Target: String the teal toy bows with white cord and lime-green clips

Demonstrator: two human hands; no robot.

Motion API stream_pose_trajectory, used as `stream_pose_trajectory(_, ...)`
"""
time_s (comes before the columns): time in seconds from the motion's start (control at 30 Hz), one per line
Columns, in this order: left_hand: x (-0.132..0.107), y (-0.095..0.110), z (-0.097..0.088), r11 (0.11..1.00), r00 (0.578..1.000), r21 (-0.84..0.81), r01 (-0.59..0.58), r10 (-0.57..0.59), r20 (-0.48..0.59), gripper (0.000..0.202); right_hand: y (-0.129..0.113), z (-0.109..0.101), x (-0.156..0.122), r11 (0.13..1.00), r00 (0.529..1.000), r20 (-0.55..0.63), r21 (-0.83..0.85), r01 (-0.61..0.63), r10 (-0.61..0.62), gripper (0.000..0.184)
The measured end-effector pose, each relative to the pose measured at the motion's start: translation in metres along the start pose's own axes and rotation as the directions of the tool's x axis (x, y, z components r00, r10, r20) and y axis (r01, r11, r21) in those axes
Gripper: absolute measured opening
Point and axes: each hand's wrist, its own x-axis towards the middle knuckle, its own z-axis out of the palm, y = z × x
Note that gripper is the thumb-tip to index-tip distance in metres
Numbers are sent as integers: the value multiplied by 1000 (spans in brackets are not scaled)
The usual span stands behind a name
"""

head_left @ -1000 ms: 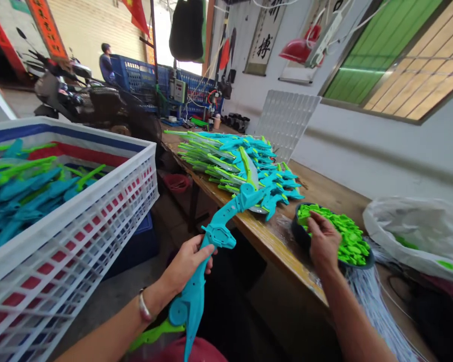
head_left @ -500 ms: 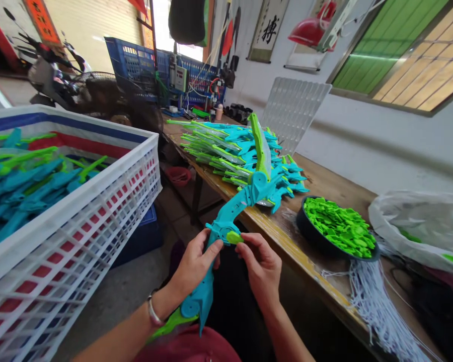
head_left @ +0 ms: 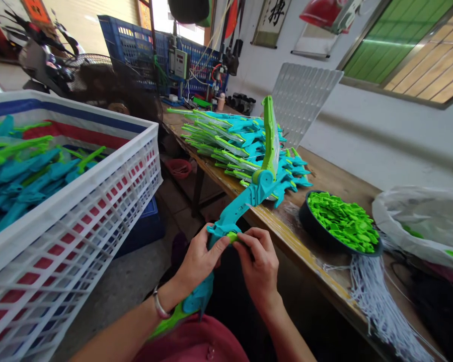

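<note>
My left hand point(head_left: 201, 257) is wrapped round the middle of a teal plastic toy bow point(head_left: 245, 201) with a green limb point(head_left: 270, 136) standing up over the table edge. My right hand point(head_left: 258, 261) pinches a small green plastic piece point(head_left: 232, 236) against the bow's grip, right next to my left thumb. A black bowl point(head_left: 309, 229) full of the same small green pieces point(head_left: 343, 221) sits on the wooden table point(head_left: 324, 176) to the right. A pile of finished teal and green bows point(head_left: 230, 141) lies further back on the table.
A white slatted crate point(head_left: 79, 211) holding more teal and green bow parts stands at the left. White strings point(head_left: 377, 296) hang over the table's near edge beside a clear plastic bag point(head_left: 419, 226). A clear ribbed tray point(head_left: 302, 98) leans on the wall. Blue crates point(head_left: 136, 45) and a fan stand behind.
My right hand left the bowl with a green piece and came to the bow's grip. The bow's upper green limb has swung more upright.
</note>
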Motion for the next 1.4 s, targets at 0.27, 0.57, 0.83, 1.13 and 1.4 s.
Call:
stream_pose_trajectory(0.27,5,-8,-3,973,990,184,-138,130,52,24,28,-4,19,600,723,630,473,-646,282,44)
stream_pose_trajectory(0.57,10,-56,-3,963,993,254,-87,63,102,22,55,18,-13,702,733,568,343,-624,374,37)
stream_pose_trajectory(0.83,25,-87,-6,951,960,306,-44,-45,278,26,72,38,-46,589,691,468,369,-719,551,43)
stream_pose_trajectory(1.13,36,-80,8,962,898,157,225,-267,350,41,80,12,-58,642,679,461,266,-720,571,48)
stream_pose_trajectory(1.4,34,-59,-52,843,871,-242,481,-428,241,42,171,-103,48,857,889,-9,-264,-443,457,34)
